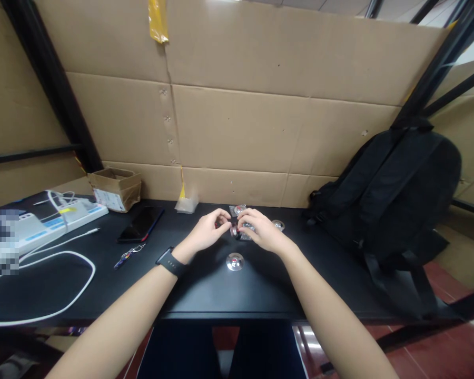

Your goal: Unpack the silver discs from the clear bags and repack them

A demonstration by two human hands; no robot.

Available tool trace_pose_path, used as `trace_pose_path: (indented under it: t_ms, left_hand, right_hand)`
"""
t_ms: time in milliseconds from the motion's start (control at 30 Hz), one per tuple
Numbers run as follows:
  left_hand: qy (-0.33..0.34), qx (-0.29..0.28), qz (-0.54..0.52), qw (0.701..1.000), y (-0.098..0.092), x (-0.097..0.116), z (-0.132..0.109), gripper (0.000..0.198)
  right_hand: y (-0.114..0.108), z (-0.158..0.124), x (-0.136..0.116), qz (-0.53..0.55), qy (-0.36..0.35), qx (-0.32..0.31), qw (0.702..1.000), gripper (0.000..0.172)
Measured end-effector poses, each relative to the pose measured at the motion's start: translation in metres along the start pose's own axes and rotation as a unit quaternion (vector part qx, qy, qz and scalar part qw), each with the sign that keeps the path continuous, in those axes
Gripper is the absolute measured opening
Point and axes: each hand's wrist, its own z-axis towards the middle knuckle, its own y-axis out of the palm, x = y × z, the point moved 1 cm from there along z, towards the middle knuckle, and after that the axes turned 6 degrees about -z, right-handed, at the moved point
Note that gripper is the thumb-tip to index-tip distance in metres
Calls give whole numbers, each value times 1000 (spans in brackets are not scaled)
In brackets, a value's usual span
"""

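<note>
Over the black tabletop, my left hand [209,229] curls inward, thumb and fingertips bent around a spot where a bit of red shows; what it holds is mostly hidden. Facing it, my right hand [263,230] has its fingers closed on a small round shiny piece [234,230] with a reddish tint. Clear plastic wrapping [245,237] lies under those fingers, partly covered. A silver disc [235,261] with a red centre rests just in front of both hands. Behind them is another red-centred disc [239,209] in clear plastic. To the right of my right hand sits a further silver disc [278,225].
On the left are a phone [140,223], a keyring [128,256], a white power strip [55,226] with a looped cable [90,268], and a small cardboard box [116,188]. A black backpack [395,195] stands at right. A cardboard wall [237,126] closes the back.
</note>
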Motion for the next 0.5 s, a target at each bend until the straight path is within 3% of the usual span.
trace_pose_path:
  t_ms: [100, 300, 433, 500]
  left_hand:
    - [60, -11, 134, 989, -6, 10, -3, 16]
    - [128, -251, 96, 955, 1, 37, -14, 15]
    - [115, -293, 136, 939, 9, 30, -17, 27]
    - [114, -306, 150, 933, 12, 23, -17, 19]
  right_hand:
    - [-8, -3, 2, 3, -8, -57, 998, 9]
    - [-15, -6, 11, 5, 7, -68, 998, 8]
    - [-15, -8, 15, 2, 23, -86, 996, 7]
    - [-16, -9, 15, 4, 33, -91, 995, 6]
